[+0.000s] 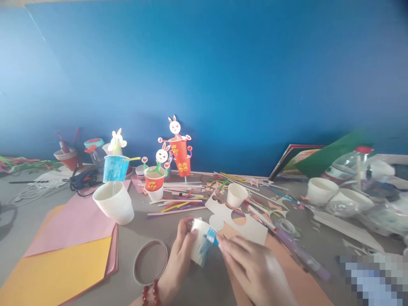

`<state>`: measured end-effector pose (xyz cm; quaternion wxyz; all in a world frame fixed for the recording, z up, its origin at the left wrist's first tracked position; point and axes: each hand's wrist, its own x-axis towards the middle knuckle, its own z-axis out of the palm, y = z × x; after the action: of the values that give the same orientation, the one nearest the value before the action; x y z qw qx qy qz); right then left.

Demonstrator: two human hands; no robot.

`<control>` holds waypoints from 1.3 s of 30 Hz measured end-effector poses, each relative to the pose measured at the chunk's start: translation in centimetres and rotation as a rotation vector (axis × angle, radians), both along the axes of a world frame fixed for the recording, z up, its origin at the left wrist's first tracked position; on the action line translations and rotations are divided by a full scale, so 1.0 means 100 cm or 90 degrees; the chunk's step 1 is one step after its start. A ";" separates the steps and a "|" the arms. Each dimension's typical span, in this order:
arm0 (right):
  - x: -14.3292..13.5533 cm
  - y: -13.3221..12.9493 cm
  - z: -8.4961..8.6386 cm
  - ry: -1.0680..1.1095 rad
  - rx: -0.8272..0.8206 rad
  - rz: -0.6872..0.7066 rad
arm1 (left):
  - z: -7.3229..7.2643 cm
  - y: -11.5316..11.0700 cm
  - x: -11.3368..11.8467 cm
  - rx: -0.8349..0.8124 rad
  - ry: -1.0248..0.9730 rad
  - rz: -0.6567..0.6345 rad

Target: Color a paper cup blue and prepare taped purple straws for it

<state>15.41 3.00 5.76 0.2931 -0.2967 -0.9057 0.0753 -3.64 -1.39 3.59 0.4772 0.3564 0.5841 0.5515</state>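
My left hand [180,250], with a red bead bracelet at the wrist, grips a white paper cup [199,229] tilted on its side. Blue streaks mark the cup's lower wall. In my right hand [251,263] is a blue marker-like tool [211,236], held in closed fingers with its tip against the cup. Left of my left hand, a roll of tape [151,262] lies on the grey table [134,238]. A blue-painted cup figure [115,168] stands on a stick above a stack of white cups [114,203].
Red cup figures with rabbit heads [179,155] stand behind. Straws and sticks [181,204], a white cup [236,195] and cut paper [251,229] lie beyond my hands. Coloured sheets [70,263] are at left; bottles, bags and cups [321,191] at right.
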 end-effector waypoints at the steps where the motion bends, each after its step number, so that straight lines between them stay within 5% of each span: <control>1: 0.001 0.001 0.000 0.012 0.013 -0.019 | -0.001 0.000 0.000 -0.005 -0.003 0.001; 7: -0.002 -0.003 0.003 -0.033 -0.013 0.047 | -0.005 0.000 0.000 0.019 -0.034 -0.008; 12: -0.001 0.002 0.003 0.029 -0.005 -0.009 | -0.004 -0.001 -0.001 -0.003 -0.021 -0.006; 16: -0.001 0.000 0.004 -0.047 -0.025 0.061 | -0.003 -0.001 -0.001 0.015 -0.026 -0.015; 21: 0.002 0.001 0.003 0.026 0.010 -0.004 | -0.002 0.000 -0.001 -0.012 -0.018 0.003; 26: 0.001 0.002 0.001 -0.010 -0.005 0.042 | -0.004 0.001 -0.002 0.014 -0.052 -0.024; 30: 0.001 0.005 -0.001 0.032 -0.007 -0.029 | -0.006 0.000 -0.003 -0.010 -0.045 -0.016; 35: -0.001 0.002 -0.001 0.004 -0.052 0.041 | -0.009 0.000 -0.003 0.025 -0.080 -0.029; 39: 0.000 0.006 -0.003 0.045 -0.038 -0.026 | -0.007 0.001 -0.003 -0.003 -0.053 -0.027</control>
<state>15.46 3.65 5.46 0.3177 -0.3211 -0.8858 0.1066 -3.98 -1.31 2.85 0.5134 0.3441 0.5577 0.5541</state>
